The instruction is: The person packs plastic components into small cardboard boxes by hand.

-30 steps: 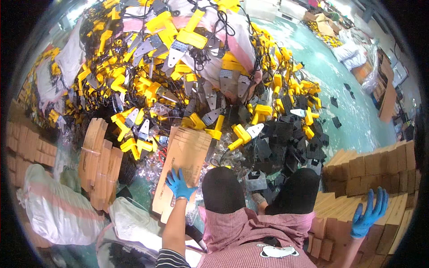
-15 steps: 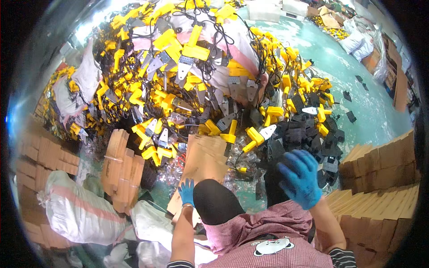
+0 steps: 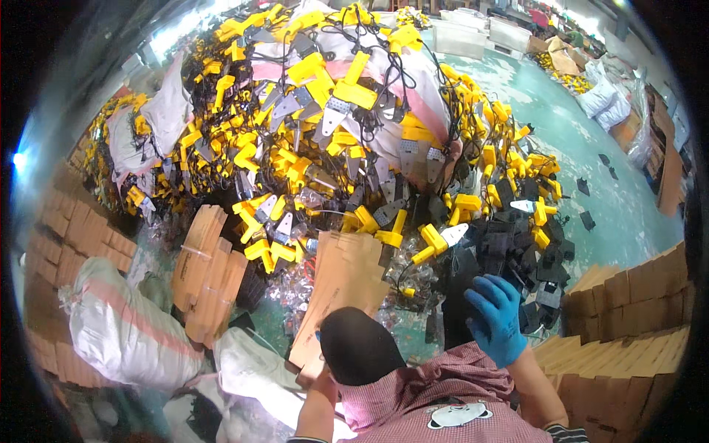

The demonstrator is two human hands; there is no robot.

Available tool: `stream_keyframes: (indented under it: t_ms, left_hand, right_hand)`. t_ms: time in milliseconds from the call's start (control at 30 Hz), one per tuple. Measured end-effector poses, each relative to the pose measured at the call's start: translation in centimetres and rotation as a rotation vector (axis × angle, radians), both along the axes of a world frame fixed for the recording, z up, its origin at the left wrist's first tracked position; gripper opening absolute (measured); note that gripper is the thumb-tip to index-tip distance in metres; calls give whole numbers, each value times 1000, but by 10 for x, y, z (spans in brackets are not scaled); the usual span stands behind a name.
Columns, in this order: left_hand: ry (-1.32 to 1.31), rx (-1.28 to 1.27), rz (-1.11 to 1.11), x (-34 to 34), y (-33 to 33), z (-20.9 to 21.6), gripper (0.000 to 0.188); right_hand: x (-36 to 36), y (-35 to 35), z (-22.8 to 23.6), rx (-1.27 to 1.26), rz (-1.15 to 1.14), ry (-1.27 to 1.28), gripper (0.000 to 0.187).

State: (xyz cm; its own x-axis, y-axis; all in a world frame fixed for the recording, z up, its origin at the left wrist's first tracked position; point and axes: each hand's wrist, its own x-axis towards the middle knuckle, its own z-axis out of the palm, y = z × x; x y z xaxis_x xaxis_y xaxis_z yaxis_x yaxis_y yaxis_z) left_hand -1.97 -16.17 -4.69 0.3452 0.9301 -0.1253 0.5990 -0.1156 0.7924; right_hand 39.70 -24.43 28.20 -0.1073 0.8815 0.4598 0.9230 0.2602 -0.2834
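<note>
In front of you lies the cardboard stack (image 3: 347, 269), flat brown sheets with smooth faces and staggered, stepped edges. Your left hand (image 3: 320, 336) is at its near end, almost wholly hidden behind your left knee (image 3: 358, 343); only a sliver of blue glove shows, so I cannot tell how its fingers are set. Right of the stack, your right hand (image 3: 496, 319) hangs above your thigh in a blue knit-looking glove, fingers loosely bent and a little apart, with nothing visible in it.

Half a second ago your left glove showed spread on the stack's near edge; now the knee covers it. Your right hand, blurred then, is sharp now; a second ago it was farther right, over the cardboard rows (image 3: 613, 365).

Beyond the stack rises a heap of hard yellow plastic tools (image 3: 354, 92) with flat grey metal plates and looping black cords, spilling over a large woven sack (image 3: 413, 81), white with a pink band. Left of the stack stand a tied cardboard bundle (image 3: 210, 273) and, farther left, a bulging, wrinkled white sack (image 3: 129, 325) whose contents are hidden. Right of the stack lie flat black pieces (image 3: 509, 240).
</note>
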Motion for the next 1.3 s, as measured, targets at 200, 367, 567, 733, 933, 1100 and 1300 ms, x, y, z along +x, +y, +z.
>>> stream_keyframes:
  t_ms: [200,367,567,733,933,1100,1300]
  left_hand:
    - [-166,-39,-16,60,34,48,58]
    - [-221,-27,-50,37,57,107,60]
    - [314,1081,-372,62,119,270,59]
    - [234,1060,-336,113,93,371,63]
    - [-616,372,17,175,77,332,78]
    - [-854,120,294,178,67,284,56]
    - [-733,237,308,181,22,306,42]
  right_hand:
    - [-4,5,8,-60,49,6,54]
    - [-13,18,-15,-59,-79,266,59]
    - [-79,126,1,-159,247,1415,56]
    - [-43,122,89,-52,222,1422,38]
    - [-53,74,36,-165,444,935,47]
    - [-46,62,-17,-324,431,1082,55]
    - [-34,49,-26,-526,478,1558,71]
